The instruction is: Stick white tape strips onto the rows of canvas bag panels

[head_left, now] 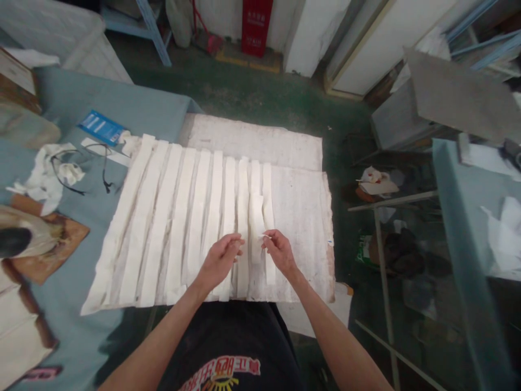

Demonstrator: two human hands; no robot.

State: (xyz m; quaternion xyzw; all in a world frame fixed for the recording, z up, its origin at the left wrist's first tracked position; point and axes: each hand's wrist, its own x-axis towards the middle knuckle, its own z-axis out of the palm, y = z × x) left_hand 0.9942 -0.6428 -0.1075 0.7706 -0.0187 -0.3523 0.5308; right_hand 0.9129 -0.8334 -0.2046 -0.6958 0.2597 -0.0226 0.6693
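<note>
Several long off-white strips [190,203], paper or cloth, lie side by side across a pale fabric-covered board [301,217]. A shorter strip [256,225] rests on top near the right end of the row, between my two hands. My left hand [220,260] hovers over the strips with thumb and fingers pinched together; whatever is in the pinch is too small to make out. Across from it, my right hand [281,252] is closed, with a tiny white piece [266,236] at its fingertips, beside the short strip's right edge.
On the blue-covered table [154,106] at left lie a blue packet [101,127], black-framed glasses [81,168] and crumpled white material [43,176]. A metal frame [382,271] stands at right, below another table [459,228]. A red box [256,27] stands by the far wall.
</note>
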